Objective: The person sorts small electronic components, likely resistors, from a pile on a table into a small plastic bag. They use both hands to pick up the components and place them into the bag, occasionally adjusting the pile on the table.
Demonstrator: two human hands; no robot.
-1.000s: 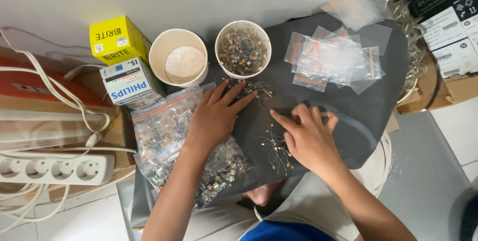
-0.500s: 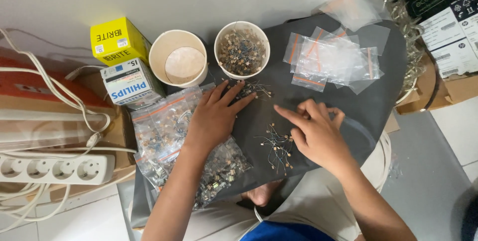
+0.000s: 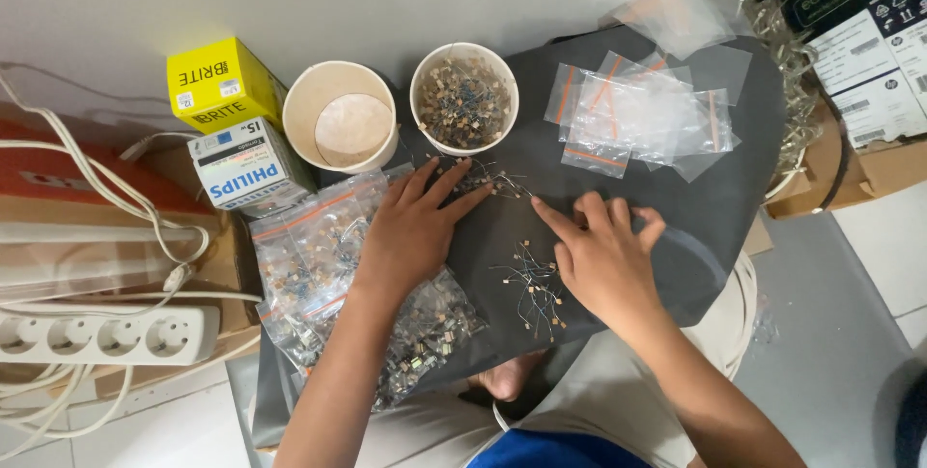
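Since the earlier frame the right hand (image 3: pixel 603 257) has slid its forefinger up toward the loose resistors (image 3: pixel 483 176) on the dark sheet (image 3: pixel 695 188), fingers spread; the left hand (image 3: pixel 415 226) lies flat, fingers spread, touching them, below the filled paper cup (image 3: pixel 463 97).

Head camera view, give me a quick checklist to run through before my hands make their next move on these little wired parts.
1. Left hand flat on the dark sheet, fingertips at the small cluster of parts: ok.
2. Right hand free, index finger pointing toward that cluster: ok.
3. Loose pile of wired parts beside the right hand, on the sheet: ok.
4. Cup of parts upright, within reach: ok.
5. Empty cup upright beside it: ok.
6. Empty small bags sealed or open: cannot tell.
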